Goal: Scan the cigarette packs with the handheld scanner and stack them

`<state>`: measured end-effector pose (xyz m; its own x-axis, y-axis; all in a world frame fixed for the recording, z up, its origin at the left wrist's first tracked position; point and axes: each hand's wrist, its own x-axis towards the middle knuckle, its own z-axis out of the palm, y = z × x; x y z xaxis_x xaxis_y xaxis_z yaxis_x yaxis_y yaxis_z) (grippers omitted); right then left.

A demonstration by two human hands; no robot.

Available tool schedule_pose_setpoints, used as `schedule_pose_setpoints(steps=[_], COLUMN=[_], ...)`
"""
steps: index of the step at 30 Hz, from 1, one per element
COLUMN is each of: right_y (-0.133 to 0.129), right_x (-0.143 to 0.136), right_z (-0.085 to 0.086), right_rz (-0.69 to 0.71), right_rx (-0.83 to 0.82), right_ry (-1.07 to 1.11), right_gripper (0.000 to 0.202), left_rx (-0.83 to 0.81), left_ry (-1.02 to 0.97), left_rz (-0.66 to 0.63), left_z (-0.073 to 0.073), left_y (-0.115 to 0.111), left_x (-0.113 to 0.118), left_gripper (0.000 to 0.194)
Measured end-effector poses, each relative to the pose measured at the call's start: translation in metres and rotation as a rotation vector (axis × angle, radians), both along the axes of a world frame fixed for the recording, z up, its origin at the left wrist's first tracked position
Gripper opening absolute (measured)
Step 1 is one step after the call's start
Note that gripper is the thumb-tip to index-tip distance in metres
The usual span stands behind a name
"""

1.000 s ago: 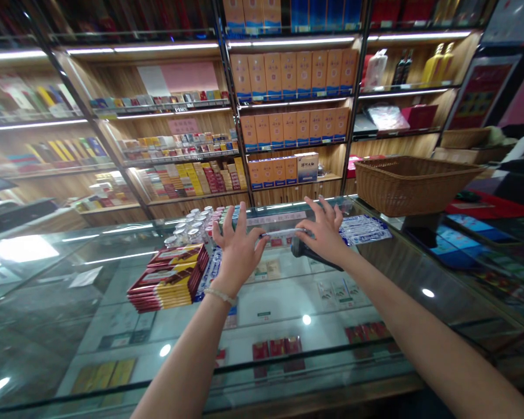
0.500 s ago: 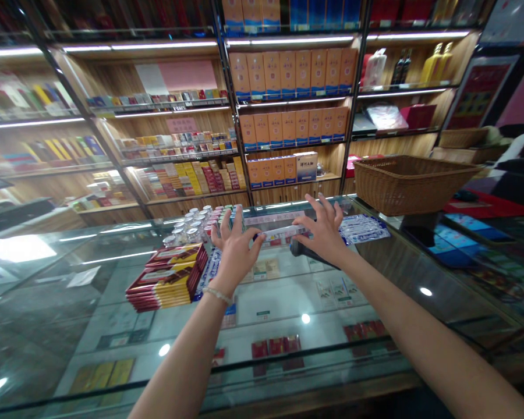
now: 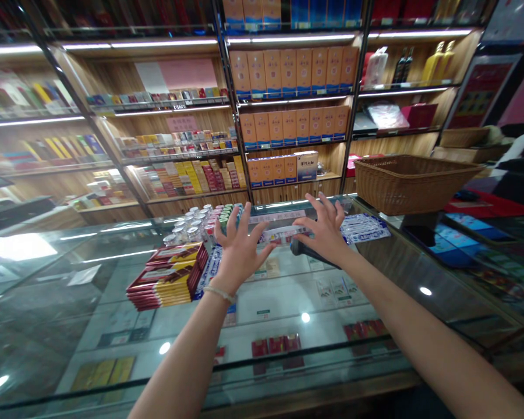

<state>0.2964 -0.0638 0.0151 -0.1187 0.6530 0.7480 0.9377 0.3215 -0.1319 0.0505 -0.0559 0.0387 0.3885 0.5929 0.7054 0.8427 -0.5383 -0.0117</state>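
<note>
Fingers spread and nothing between them, my left hand (image 3: 240,250) is raised over the glass counter (image 3: 283,291), right of the stacked red-and-yellow chocolate packs (image 3: 170,276). My right hand (image 3: 324,230) has its thumb and index finger at the right end of a thin, pale strip-like packet (image 3: 277,234), its other fingers raised. The packet's far end points toward my left hand, apart from its palm. A dark handheld device (image 3: 308,250), perhaps a scanner, lies beneath my right hand and is partly hidden by it. Blue-and-white packets (image 3: 364,228) lie to the right.
Small lidded jars (image 3: 192,224) and green packs (image 3: 229,216) stand behind my left hand. A wicker basket (image 3: 410,189) sits at the counter's back right. Shelves of orange boxes (image 3: 294,128) and cigarette packs rise behind. A paper slip (image 3: 84,275) lies at the left.
My left hand has let go of the strip's left end and opened, its fingers spreading upward and to the right. My right hand has barely moved.
</note>
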Motion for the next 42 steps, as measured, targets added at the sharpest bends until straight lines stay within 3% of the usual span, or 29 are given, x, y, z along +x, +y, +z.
schedule_pose_setpoints(steps=[14, 21, 27, 32, 42], right_y=[-0.003, -0.002, -0.001, 0.0, 0.004], right_x=[-0.003, -0.007, -0.013, -0.011, -0.003], right_z=[0.001, -0.009, -0.026, -0.031, -0.035], right_rz=[-0.037, -0.111, -0.194, -0.239, -0.265], right_rx=[-0.077, -0.117, -0.321, -0.484, -0.623], right_ry=[-0.027, -0.053, -0.061, -0.088, -0.092], right_gripper=[0.028, 0.092, 0.118, 0.124, 0.12], left_rx=[0.084, 0.09, 0.058, 0.046, 0.072], left_ry=[0.009, -0.05, -0.052, -0.104, -0.095], left_rz=[-0.012, 0.044, 0.094, 0.089, 0.132], left_z=[-0.006, -0.006, -0.007, -0.009, -0.011], left_y=[0.003, 0.012, 0.015, 0.019, 0.021], left_x=[0.002, -0.014, -0.024, -0.027, -0.029], left_gripper=[0.018, 0.019, 0.02, 0.017, 0.02])
